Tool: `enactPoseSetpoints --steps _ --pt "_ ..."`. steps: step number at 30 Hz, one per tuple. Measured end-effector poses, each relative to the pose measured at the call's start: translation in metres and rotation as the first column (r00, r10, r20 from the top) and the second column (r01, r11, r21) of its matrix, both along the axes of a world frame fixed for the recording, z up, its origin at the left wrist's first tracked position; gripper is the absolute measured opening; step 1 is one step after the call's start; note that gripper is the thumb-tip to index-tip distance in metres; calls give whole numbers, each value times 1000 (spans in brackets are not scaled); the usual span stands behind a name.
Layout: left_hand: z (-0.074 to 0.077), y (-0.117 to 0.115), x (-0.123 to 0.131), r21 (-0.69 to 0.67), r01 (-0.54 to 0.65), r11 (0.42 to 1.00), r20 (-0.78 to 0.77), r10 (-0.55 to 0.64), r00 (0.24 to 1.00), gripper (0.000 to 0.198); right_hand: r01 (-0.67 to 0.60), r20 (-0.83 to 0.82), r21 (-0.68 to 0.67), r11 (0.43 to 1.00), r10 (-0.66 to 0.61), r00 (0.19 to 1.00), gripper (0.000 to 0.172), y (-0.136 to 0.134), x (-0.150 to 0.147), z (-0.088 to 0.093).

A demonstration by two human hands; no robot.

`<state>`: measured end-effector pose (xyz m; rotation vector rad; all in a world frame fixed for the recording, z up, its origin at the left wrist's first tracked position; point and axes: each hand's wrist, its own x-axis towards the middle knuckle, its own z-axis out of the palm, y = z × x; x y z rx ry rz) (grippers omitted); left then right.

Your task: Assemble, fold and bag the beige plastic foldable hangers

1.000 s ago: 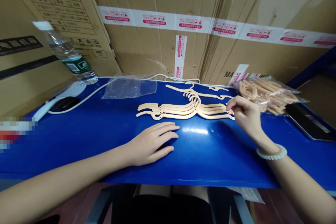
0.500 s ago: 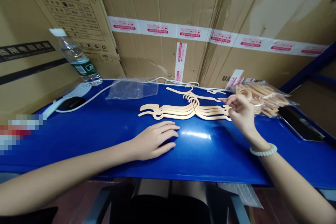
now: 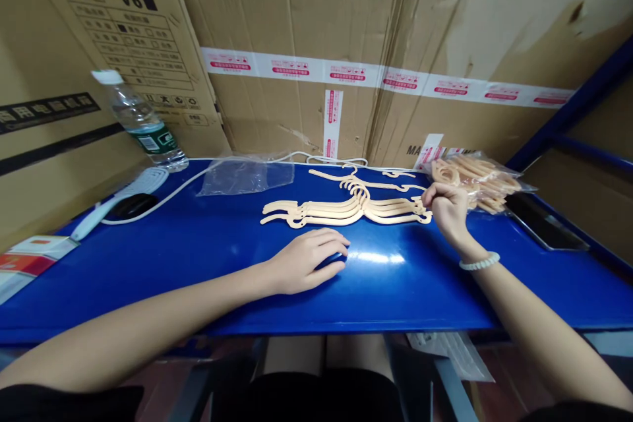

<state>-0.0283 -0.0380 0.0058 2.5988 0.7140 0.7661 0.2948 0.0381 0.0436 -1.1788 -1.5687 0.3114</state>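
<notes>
L hand [image 3: 314,260] is palm down, fingers a bit bent, nothing seen in it. R hand [image 3: 449,208] is curled by the R ends of the hangers [image 3: 327,220]; can't tell if it's got one. Most lie mid table [image 3: 395,303], close tog. Bag [image 3: 477,175] w/ tan bits is just past R hand, bottle [image 3: 147,128] at back L.

Left hand [image 3: 314,260] palm down, fingers loosely bent. Right hand [image 3: 448,210] farther forward, fingers curled, grip unclear. Left forearm [image 3: 163,323], right forearm [image 3: 539,330] angle inward.
</notes>
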Motion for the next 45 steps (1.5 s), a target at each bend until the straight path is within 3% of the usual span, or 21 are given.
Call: enactPoseSetpoints --steps 6,15,23,32,38,45 --pt "-2 -1 -4 -8 8 1000 26 -8 1000 20 148 58 3 989 -148 987 13 31 14 -4" --pt "-2 -1 -3 46 22 999 21 -23 1000 21 329 405 -32 944 -289 868 20 93 15 11" --pt "-2 1 -2 83 31 996 16 -32 999 20 421 736 -72 904 -237 634 26 122 -13 15" --pt "-3 1 -3 98 41 994 -6 -40 999 20 360 880 -183 915 -11 474 22 142 -28 9" --pt "-2 1 -3 98 44 994 -19 -42 999 22 371 900 -161 915 -18 436 23 142 -28 0" --pt "-1 1 -2 89 50 995 -4 -50 999 21 287 879 -157 945 1 477 22 137 -23 1"
